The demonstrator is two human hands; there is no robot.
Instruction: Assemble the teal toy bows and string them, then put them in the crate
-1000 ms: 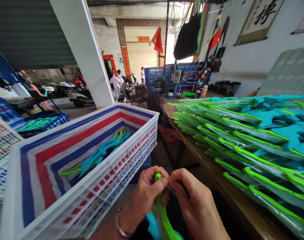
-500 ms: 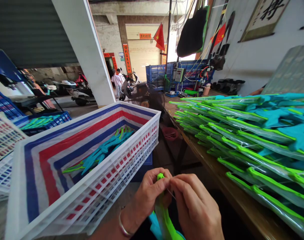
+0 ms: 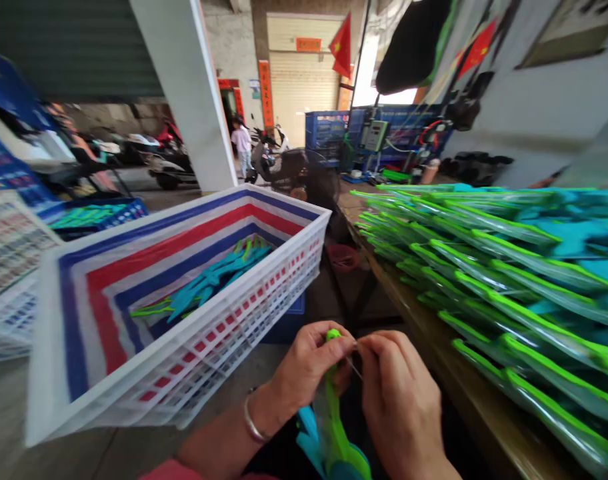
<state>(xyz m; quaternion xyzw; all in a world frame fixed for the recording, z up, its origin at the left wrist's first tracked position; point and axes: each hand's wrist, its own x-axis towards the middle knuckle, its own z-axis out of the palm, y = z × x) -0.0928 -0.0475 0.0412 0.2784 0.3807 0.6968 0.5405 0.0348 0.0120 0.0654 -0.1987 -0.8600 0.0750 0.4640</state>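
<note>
My left hand (image 3: 317, 363) is closed around the upper end of a bright green and teal plastic piece (image 3: 337, 427), which hangs below the fingers; its exact kind I cannot tell. Close beside it, my right hand (image 3: 397, 393) pinches a thin pale string (image 3: 355, 368) near the green tip. The fingertips of both hands almost meet there, so part of the string is hidden. To the right, a tall stack of similar green-edged pieces (image 3: 489, 280), clear along the sides and teal further back, lies on a wooden table (image 3: 464, 393).
A white plastic crate (image 3: 224, 373) with a striped liner stands at the left, holding several teal and green pieces (image 3: 214, 277). Behind it are a black fan (image 3: 309, 177) and a walking person (image 3: 243, 143). More crates (image 3: 14, 267) stand at the far left.
The view has tilted down and turned slightly left. Both hands keep hold at the green tip; the right hand has drawn slightly away, and more of the string shows.
</note>
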